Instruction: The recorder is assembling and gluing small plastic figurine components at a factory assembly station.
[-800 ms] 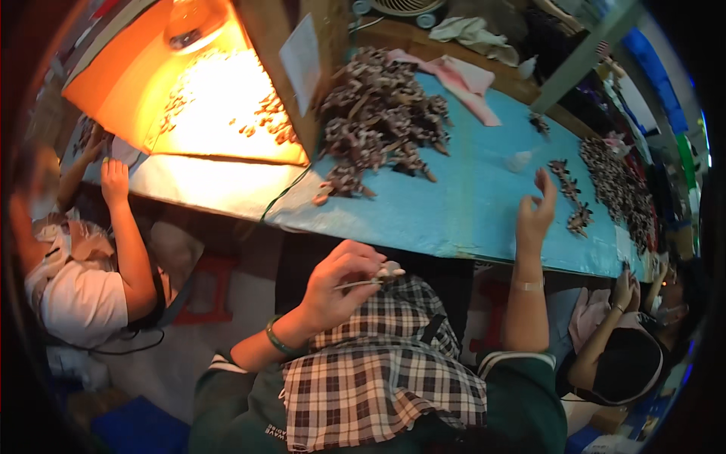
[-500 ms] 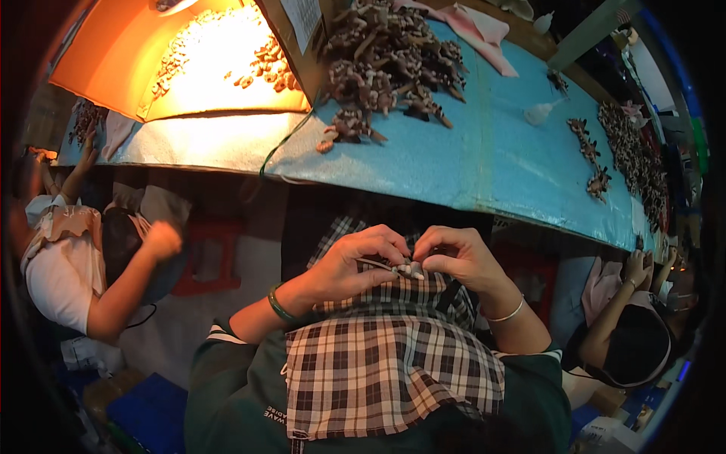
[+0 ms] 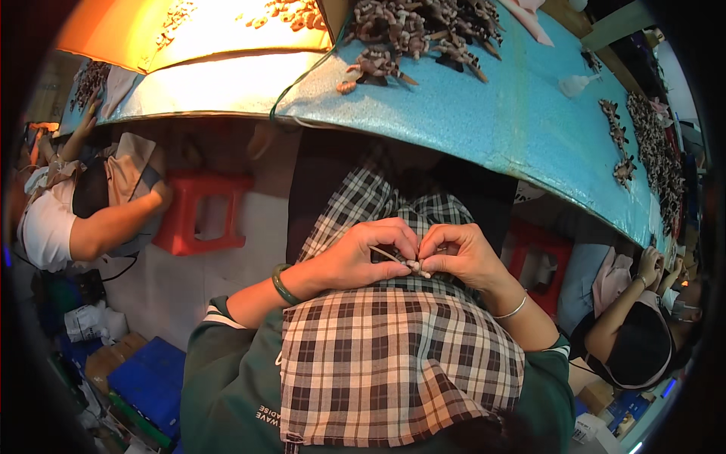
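My left hand (image 3: 369,253) and my right hand (image 3: 460,256) meet above my lap, fingertips pinched from both sides on a small knobbly pale-and-grey piece (image 3: 418,268). From my left fingers sticks out a thin light-coloured strand (image 3: 387,255); I cannot tell whether it is cord or wire. Most of the piece is hidden by the fingertips. A green bangle (image 3: 283,286) circles my left wrist and a silver bangle (image 3: 514,307) my right. The checked apron (image 3: 393,356) lies beneath both hands.
Ahead runs the blue-covered table (image 3: 461,113), bearing a heap of brown beaded figures (image 3: 393,38) and a lit cardboard box (image 3: 242,51) with loose pieces. Red stools (image 3: 175,219) stand below. A person (image 3: 98,219) sits left, another person (image 3: 628,340) right.
The view has tilted downward, so the table sits higher and more of my lap shows. Both hands keep hold of the small piece, now closer together. The left person's arm has lowered.
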`<action>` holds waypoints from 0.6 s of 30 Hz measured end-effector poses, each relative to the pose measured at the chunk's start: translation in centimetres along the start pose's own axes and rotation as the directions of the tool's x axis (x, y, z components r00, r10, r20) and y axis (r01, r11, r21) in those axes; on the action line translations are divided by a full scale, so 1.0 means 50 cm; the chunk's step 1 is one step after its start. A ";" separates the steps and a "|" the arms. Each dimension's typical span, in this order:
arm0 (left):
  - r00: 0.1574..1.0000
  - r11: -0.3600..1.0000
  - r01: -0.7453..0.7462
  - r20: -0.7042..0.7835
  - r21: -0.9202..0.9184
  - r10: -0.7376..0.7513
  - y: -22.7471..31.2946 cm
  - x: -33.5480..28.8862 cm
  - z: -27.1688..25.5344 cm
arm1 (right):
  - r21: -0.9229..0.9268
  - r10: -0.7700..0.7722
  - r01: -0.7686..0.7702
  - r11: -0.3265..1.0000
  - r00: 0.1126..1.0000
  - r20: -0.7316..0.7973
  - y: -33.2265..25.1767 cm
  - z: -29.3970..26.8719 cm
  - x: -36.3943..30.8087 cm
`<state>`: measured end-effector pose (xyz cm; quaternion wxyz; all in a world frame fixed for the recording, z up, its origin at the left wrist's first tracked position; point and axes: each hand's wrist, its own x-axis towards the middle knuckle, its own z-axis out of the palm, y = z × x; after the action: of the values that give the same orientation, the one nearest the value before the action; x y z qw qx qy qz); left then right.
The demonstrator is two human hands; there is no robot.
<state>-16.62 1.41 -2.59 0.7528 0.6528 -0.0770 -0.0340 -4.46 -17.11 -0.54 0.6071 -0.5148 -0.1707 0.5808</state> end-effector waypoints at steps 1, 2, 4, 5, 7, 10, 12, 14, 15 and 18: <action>1.000 1.000 0.023 -0.004 -0.013 -0.023 0.000 -0.004 0.004 | -0.029 -0.015 0.015 0.999 1.000 -0.009 0.009 0.001 -0.004; 1.000 0.999 0.031 -0.002 -0.019 -0.031 -0.002 -0.006 0.005 | -0.059 -0.033 0.031 0.998 0.999 -0.019 0.014 0.002 -0.007; 1.000 0.998 0.020 -0.014 0.060 -0.019 -0.006 -0.010 0.009 | -0.065 -0.057 0.054 0.996 0.998 -0.036 0.026 0.009 -0.012; 0.998 0.999 0.041 -0.038 0.022 -0.041 -0.011 -0.015 0.013 | -0.080 -0.086 0.082 0.993 0.995 -0.048 0.032 0.011 -0.013; 0.998 0.999 0.049 -0.042 0.024 -0.048 -0.017 -0.019 0.017 | -0.100 -0.093 0.088 0.991 0.994 -0.049 0.040 0.010 -0.015; 0.996 0.998 0.061 -0.067 0.029 -0.059 -0.024 -0.024 0.027 | -0.172 -0.104 0.092 0.981 0.993 -0.061 0.050 0.010 -0.016; 0.994 0.997 0.067 -0.086 0.031 -0.064 -0.027 -0.025 0.031 | -0.223 -0.108 0.089 0.971 0.991 -0.075 0.056 0.012 -0.017; 0.994 0.998 0.053 -0.096 0.043 -0.049 -0.031 -0.026 0.033 | -0.223 -0.138 0.117 0.968 0.987 -0.082 0.062 0.012 -0.018; 0.994 0.998 0.054 -0.097 0.043 -0.050 -0.033 -0.026 0.033 | -0.223 -0.137 0.116 0.968 0.987 -0.082 0.064 0.011 -0.019; 0.995 0.998 0.044 -0.087 0.049 -0.039 -0.035 -0.027 0.033 | -0.199 -0.125 0.109 0.974 0.989 -0.074 0.067 0.011 -0.019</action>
<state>-18.15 -0.27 -4.19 0.7378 0.6740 -0.0318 -0.0196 -6.93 -18.39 -2.68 0.5940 -0.5852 -0.2301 0.5018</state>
